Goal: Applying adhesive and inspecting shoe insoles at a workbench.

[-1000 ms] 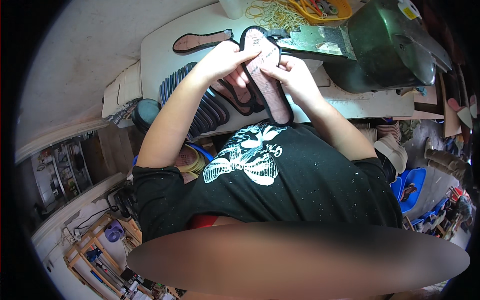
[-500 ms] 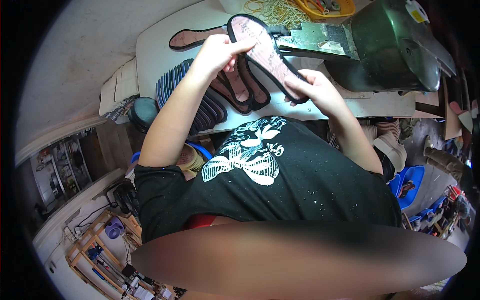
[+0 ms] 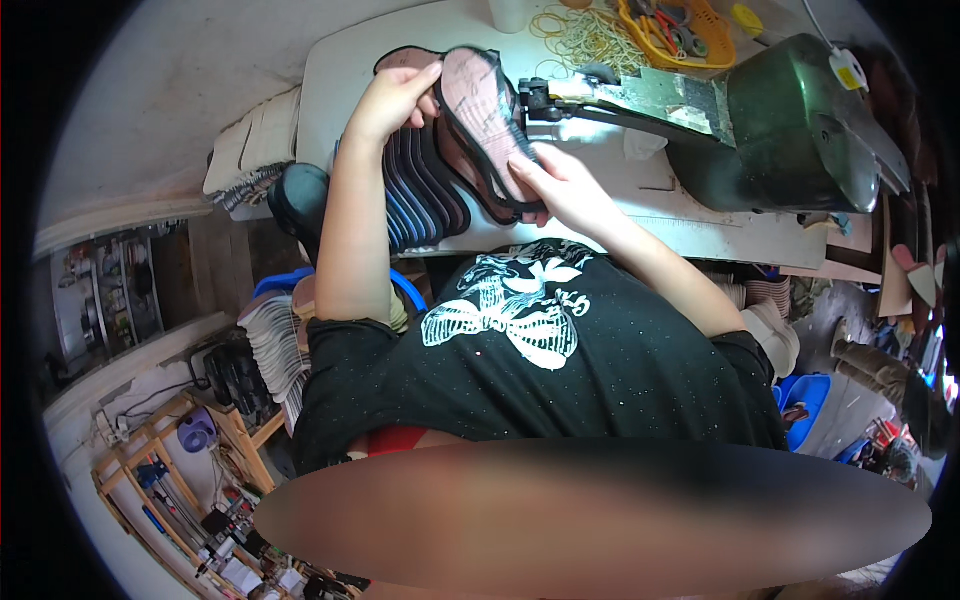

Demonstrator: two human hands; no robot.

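Observation:
Both my hands hold a shoe insole with a pink face and a black edge, raised slanting over the table. My left hand pinches its far, wider end between thumb and fingers. At the near end my right hand grips it, thumb on the pink face and fingers beneath. Below it lie more pink insoles, partly hidden. A row of dark, blue-edged insoles overlaps beside my left forearm. Another pink insole lies behind my left hand.
Just right of the held insole is the head of a green sewing machine. Behind it are tangled yellowish cords and a yellow basket of tools. A dark round object and pale stacked pieces sit at the table's left edge.
Both hands have carried the insole left, away from the machine's head and over the other insoles. It now stands steeper. The view has shifted slightly.

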